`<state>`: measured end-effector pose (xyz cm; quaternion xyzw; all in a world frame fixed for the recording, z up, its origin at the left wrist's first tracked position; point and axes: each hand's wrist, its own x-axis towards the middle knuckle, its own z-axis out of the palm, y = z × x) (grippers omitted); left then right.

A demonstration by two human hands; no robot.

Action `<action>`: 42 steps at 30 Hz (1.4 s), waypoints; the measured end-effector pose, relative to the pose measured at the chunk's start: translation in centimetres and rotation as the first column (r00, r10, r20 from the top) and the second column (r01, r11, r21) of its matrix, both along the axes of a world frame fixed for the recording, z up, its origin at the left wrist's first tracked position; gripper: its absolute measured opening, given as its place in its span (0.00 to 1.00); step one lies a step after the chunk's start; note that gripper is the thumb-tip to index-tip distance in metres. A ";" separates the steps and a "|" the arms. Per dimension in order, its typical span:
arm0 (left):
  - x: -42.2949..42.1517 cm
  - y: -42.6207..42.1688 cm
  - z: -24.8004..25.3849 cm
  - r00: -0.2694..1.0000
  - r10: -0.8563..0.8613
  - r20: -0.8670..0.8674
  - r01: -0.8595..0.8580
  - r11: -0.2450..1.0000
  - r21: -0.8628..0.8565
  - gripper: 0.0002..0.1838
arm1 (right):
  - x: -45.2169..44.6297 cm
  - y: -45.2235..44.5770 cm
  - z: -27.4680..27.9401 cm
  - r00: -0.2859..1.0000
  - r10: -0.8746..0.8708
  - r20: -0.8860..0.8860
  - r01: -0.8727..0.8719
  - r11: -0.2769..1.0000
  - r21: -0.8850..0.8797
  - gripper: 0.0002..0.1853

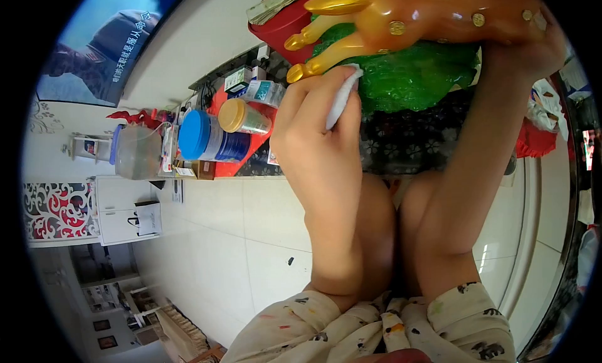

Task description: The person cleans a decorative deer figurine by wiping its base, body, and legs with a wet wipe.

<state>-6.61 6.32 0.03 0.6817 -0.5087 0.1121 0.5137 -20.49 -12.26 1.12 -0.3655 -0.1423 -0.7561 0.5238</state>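
Observation:
A glossy orange figurine [433, 18] with gold coin shapes and gold-tipped limbs lies sideways at the top, above a translucent green base [407, 78]. My left hand [323, 112] is closed round a folded white cloth [343, 99], close to the gold tip of one of the figurine's limbs. At the upper right my right hand [533, 46] is against the figurine's far end, its fingers mostly hidden behind the figurine and at the dark edge of the view.
On the dark patterned counter [401, 143] to the left are a blue-lidded tub [210, 137], a yellow-lidded jar [241, 117] and small boxes. A red container [276, 34] holds banknotes. A red bag [536, 140] hangs at the right. A television [106, 46] shows at upper left.

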 end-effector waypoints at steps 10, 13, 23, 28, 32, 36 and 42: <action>0.4 0.3 0.2 0.861 0.011 0.509 -0.065 0.994 0.087 0.14 | 0.1 0.4 0.5 0.998 0.013 0.059 -0.019 0.994 0.108 0.24; 0.8 0.4 1.5 0.836 -0.075 0.544 -0.018 0.986 0.163 0.14 | 0.1 -0.5 0.7 0.996 -0.015 0.091 -0.002 0.983 0.186 0.24; 2.8 1.1 1.4 0.892 -0.172 0.418 0.085 0.972 0.219 0.10 | 1.3 -0.9 -0.2 0.990 0.066 0.126 -0.104 0.940 0.324 0.10; 3.4 1.1 -3.1 0.981 -0.137 0.139 0.141 0.990 -0.021 0.07 | 2.9 0.9 0.9 0.992 0.071 0.102 -0.098 0.949 0.299 0.09; 2.3 0.6 -4.4 0.997 -0.083 0.007 0.083 0.996 -0.025 0.07 | 3.2 1.1 1.3 0.990 0.075 0.123 -0.111 0.940 0.321 0.10; 1.9 -0.3 -5.1 0.997 -0.061 -0.045 0.058 0.995 -0.076 0.07 | 2.7 -0.3 0.4 0.995 0.025 0.101 -0.054 0.956 0.288 0.09; 2.3 -1.1 -5.3 0.994 -0.053 0.090 0.064 0.990 -0.124 0.09 | 2.4 -0.6 0.0 0.986 0.047 0.157 -0.092 0.952 0.293 0.08</action>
